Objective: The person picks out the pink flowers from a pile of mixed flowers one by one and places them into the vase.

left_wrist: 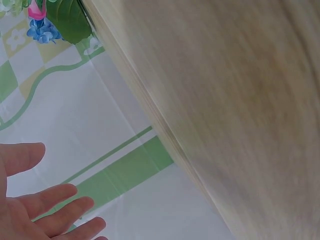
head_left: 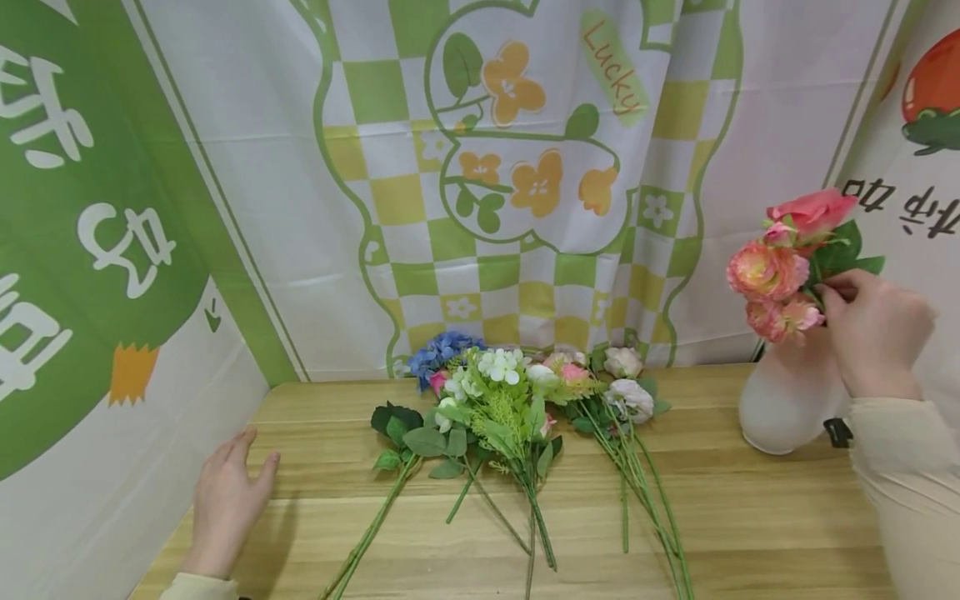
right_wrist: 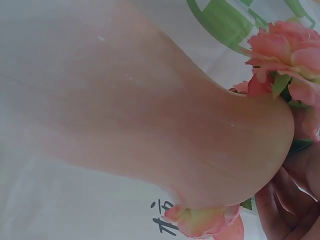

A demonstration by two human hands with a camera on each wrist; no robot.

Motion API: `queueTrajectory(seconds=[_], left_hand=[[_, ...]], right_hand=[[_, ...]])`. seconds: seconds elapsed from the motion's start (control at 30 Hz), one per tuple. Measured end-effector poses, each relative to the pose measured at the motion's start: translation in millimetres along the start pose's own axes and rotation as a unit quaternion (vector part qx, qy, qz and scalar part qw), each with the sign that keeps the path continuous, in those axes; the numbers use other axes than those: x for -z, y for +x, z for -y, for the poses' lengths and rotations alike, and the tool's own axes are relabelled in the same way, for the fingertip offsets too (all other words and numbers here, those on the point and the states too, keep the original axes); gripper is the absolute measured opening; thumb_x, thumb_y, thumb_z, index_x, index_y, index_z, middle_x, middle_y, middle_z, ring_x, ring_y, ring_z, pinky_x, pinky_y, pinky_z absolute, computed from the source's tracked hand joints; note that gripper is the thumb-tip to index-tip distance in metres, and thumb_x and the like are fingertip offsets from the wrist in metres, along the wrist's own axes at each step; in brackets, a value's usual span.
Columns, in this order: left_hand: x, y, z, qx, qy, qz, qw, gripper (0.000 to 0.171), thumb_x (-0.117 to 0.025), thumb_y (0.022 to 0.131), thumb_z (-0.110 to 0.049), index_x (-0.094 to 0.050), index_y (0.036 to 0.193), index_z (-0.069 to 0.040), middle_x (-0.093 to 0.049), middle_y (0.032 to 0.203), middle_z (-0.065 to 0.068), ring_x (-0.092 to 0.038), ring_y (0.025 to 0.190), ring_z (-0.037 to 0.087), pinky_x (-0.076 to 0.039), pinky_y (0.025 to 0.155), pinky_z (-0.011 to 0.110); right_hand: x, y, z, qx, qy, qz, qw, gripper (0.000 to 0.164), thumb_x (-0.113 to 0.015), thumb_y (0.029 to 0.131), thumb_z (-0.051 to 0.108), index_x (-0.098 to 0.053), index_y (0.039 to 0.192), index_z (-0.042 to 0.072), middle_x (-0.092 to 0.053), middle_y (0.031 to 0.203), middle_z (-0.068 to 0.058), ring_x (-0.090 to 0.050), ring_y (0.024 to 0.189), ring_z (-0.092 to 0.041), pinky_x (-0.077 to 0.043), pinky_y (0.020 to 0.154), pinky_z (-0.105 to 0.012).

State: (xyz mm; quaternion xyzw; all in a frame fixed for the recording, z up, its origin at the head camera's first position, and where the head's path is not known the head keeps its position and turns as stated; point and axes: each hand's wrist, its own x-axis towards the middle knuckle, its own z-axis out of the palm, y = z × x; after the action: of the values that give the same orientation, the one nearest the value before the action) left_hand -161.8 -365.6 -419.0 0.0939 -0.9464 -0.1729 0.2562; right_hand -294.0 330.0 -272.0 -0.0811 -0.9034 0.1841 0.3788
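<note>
At the far right of the counter (head_left: 765, 533), the right hand (head_left: 881, 329) pinches the pink artificial flowers (head_left: 768, 271) at the white vase's (head_left: 780, 408) mouth; they're being arranged, I'd say. The left hand (head_left: 228, 500) is spread, empty, at the left edge. Next calls for settling the blooms gently, keeping the vase upright.

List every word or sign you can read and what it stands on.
"Lucky": on the green label of the back cloth.
"好": white, on the left cloth's green area; other characters there aren't surely readable.
Dark characters on the right cloth: not surely readable.
</note>
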Motion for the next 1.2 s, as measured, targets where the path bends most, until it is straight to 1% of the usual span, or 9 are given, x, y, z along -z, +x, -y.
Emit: queueTrajectory(seconds=[0.17, 0.37, 0.47, 0.57, 0.77, 0.93, 1.1, 1.2], left_hand=[[0.2, -0.5, -0.5, 0.002, -0.002, 0.003, 1.0000, 0.054, -0.057, 0.093, -0.023, -0.044, 0.131, 0.012, -0.044, 0.130, 0.036, -0.041, 0.115, 0.054, -0.033, 0.095, 0.066], [-0.5, 0.2, -0.1, 0.002, -0.002, 0.005, 1.0000, 0.054, -0.058, 0.093, -0.024, -0.044, 0.131, 0.012, -0.044, 0.131, 0.036, -0.041, 0.115, 0.054, -0.033, 0.094, 0.066], [-1.3, 0.2, 0.5, 0.004, -0.002, 0.009, 0.9999, 0.055, -0.057, 0.093, -0.024, -0.044, 0.132, 0.012, -0.044, 0.132, 0.035, -0.041, 0.115, 0.054, -0.033, 0.095, 0.066], [-1.6, 0.0, 0.6, 0.006, -0.002, 0.013, 0.9999, 0.055, -0.057, 0.093, -0.025, -0.043, 0.132, 0.012, -0.044, 0.132, 0.035, -0.041, 0.116, 0.053, -0.033, 0.094, 0.066], [-1.4, -0.5, -0.6, 0.003, -0.004, 0.007, 1.0000, 0.054, -0.058, 0.092, -0.023, -0.045, 0.131, 0.012, -0.045, 0.130, 0.035, -0.041, 0.115, 0.053, -0.033, 0.094, 0.066], [-1.1, -0.9, -1.3, 0.002, -0.006, 0.007, 1.0000, 0.054, -0.058, 0.093, -0.024, -0.044, 0.131, 0.012, -0.045, 0.131, 0.035, -0.041, 0.116, 0.053, -0.032, 0.094, 0.066], [-1.4, -0.3, -1.5, 0.001, -0.005, 0.009, 0.9999, 0.055, -0.057, 0.093, -0.025, -0.044, 0.131, 0.012, -0.044, 0.131, 0.035, -0.040, 0.116, 0.054, -0.031, 0.095, 0.067], [-2.4, -0.1, -2.7, -0.005, -0.006, 0.007, 0.9999, 0.054, -0.058, 0.092, -0.023, -0.044, 0.130, 0.013, -0.045, 0.131, 0.036, -0.040, 0.116, 0.054, -0.032, 0.096, 0.066]], right_hand=[[3.1, 0.8, 0.0, 0.006, -0.015, 0.011, 1.000, 0.032, -0.052, 0.097, 0.018, -0.066, 0.099, -0.010, -0.064, 0.098, -0.032, -0.056, 0.089, -0.050, -0.030, 0.084, -0.060], [5.8, 0.9, 0.3, -0.010, -0.027, 0.034, 0.999, 0.033, -0.052, 0.097, 0.021, -0.067, 0.101, -0.008, -0.064, 0.102, -0.031, -0.054, 0.093, -0.050, -0.031, 0.077, -0.059], [6.5, 0.2, 0.0, -0.017, -0.026, 0.041, 0.999, 0.033, -0.052, 0.096, 0.022, -0.067, 0.102, -0.007, -0.064, 0.102, -0.031, -0.054, 0.093, -0.049, -0.031, 0.077, -0.058], [6.5, 0.3, -0.4, -0.018, -0.021, 0.043, 0.999, 0.033, -0.052, 0.096, 0.021, -0.067, 0.101, -0.008, -0.064, 0.101, -0.031, -0.054, 0.093, -0.049, -0.032, 0.078, -0.058], [6.5, 1.3, 0.0, -0.016, -0.006, 0.047, 0.999, 0.033, -0.052, 0.096, 0.020, -0.066, 0.099, -0.010, -0.064, 0.101, -0.032, -0.054, 0.094, -0.049, -0.030, 0.086, -0.060], [7.4, 1.7, -1.3, -0.011, 0.003, 0.049, 0.999, 0.034, -0.052, 0.096, 0.020, -0.066, 0.099, -0.010, -0.064, 0.101, -0.032, -0.055, 0.093, -0.048, -0.030, 0.086, -0.059], [8.3, 0.4, -1.0, -0.019, 0.012, 0.061, 0.998, 0.037, -0.051, 0.097, 0.022, -0.064, 0.101, -0.012, -0.063, 0.102, -0.033, -0.055, 0.094, -0.049, -0.030, 0.092, -0.060], [8.4, -0.3, 0.2, -0.022, 0.016, 0.060, 0.998, 0.037, -0.051, 0.097, 0.021, -0.064, 0.103, -0.013, -0.063, 0.102, -0.033, -0.056, 0.094, -0.048, -0.031, 0.094, -0.060]])
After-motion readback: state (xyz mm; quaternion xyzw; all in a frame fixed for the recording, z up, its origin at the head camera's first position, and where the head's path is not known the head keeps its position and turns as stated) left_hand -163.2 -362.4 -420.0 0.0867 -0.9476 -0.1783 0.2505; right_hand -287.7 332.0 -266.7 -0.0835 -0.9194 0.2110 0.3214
